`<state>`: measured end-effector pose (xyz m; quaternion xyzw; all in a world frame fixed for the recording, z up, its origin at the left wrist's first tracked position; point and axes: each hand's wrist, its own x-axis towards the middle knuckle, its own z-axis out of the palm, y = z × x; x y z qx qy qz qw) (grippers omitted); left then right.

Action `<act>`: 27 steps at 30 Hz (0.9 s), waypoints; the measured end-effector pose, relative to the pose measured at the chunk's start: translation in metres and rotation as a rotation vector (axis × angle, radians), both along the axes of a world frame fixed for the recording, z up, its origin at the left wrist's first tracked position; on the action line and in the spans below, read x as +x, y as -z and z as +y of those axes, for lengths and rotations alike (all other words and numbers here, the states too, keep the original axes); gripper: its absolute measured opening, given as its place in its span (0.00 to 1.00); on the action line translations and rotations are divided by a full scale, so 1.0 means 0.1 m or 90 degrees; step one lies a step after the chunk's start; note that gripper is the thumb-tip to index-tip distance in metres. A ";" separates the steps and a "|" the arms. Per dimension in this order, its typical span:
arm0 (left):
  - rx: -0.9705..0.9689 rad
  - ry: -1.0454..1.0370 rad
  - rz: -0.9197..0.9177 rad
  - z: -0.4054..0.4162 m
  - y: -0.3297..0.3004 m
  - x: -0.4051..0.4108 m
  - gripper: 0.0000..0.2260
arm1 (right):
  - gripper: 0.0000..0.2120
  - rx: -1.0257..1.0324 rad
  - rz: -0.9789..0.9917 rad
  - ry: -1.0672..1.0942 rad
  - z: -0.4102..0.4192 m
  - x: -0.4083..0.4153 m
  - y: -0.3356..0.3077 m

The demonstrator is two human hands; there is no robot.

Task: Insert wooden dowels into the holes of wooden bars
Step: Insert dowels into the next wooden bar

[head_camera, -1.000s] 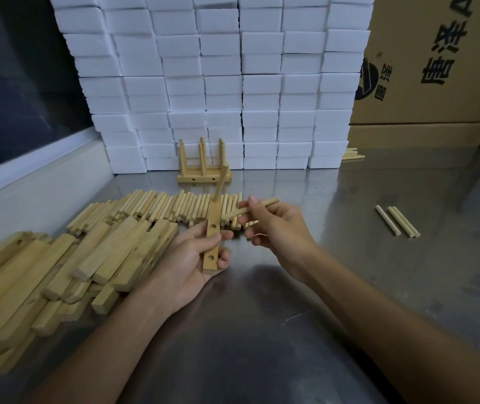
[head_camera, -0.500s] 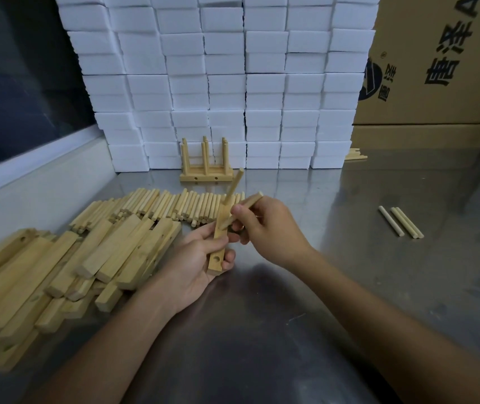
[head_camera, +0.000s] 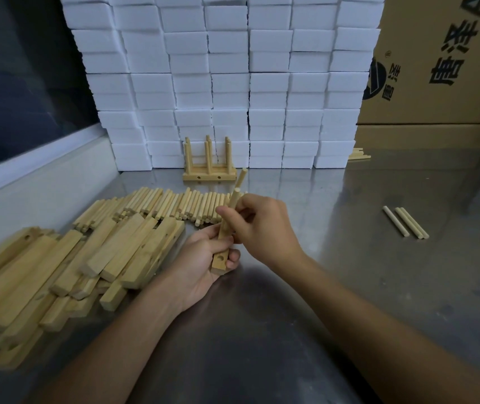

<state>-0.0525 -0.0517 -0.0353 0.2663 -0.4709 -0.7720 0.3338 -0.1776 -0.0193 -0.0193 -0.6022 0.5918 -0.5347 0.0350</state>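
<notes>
My left hand (head_camera: 203, 258) grips a short wooden bar (head_camera: 220, 258) upright over the steel table; an empty hole shows near the bar's lower end. One dowel (head_camera: 241, 177) stands out of the bar's far end. My right hand (head_camera: 259, 225) pinches a second dowel (head_camera: 234, 199) and holds it against the bar's middle, where my fingers hide the hole. A row of loose dowels (head_camera: 171, 204) lies just behind my hands. To the left is a heap of bars (head_camera: 66, 266).
A finished bar with upright dowels (head_camera: 209, 167) stands against the wall of white foam blocks (head_camera: 227, 83). Three dowels (head_camera: 406, 223) lie apart on the right. Cardboard boxes (head_camera: 443, 68) fill the back right. A raised ledge (head_camera: 28, 182) borders the steel table (head_camera: 262, 330) on the left.
My right hand has swung its dowel from pointing right to nearly upright, alongside the standing dowel, and brought it down onto the bar's middle. The left hand has kept hold of the bar.
</notes>
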 end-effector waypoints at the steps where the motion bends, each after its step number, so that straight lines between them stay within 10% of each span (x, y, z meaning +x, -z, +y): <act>1: 0.000 0.002 0.000 0.00 0.00 0.00 0.10 | 0.17 -0.009 -0.002 0.005 0.00 0.02 0.01; 27: -0.008 0.042 -0.010 -0.03 0.00 0.01 0.10 | 0.17 -0.106 0.021 0.039 -0.01 0.00 0.13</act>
